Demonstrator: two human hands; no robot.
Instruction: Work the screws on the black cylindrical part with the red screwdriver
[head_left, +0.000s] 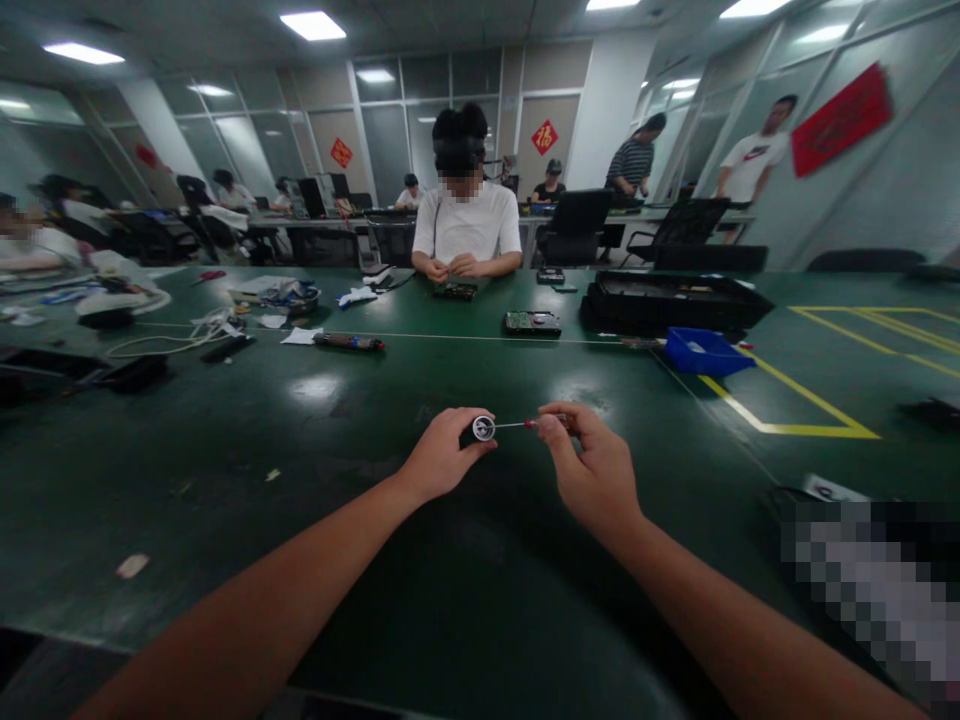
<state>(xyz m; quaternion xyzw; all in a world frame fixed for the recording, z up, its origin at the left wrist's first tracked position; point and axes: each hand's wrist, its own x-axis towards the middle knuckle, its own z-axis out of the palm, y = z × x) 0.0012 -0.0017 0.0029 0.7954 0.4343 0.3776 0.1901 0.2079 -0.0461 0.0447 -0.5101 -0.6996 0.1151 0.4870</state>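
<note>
My left hand (442,455) is closed around a small round silver part (484,428), pinched between thumb and fingers above the green table (315,500). My right hand (589,465) is closed on a thin screwdriver (525,424) with a red collar. Its metal tip points left and touches the round part. Both hands hover just above the table's middle.
A hard drive (532,322) lies further back, with a black tray (671,297) and a blue bin (707,351) at the right. Yellow tape lines (795,400) mark the right side. A person in a white shirt (466,225) works opposite; cables and tools (225,325) lie at the left.
</note>
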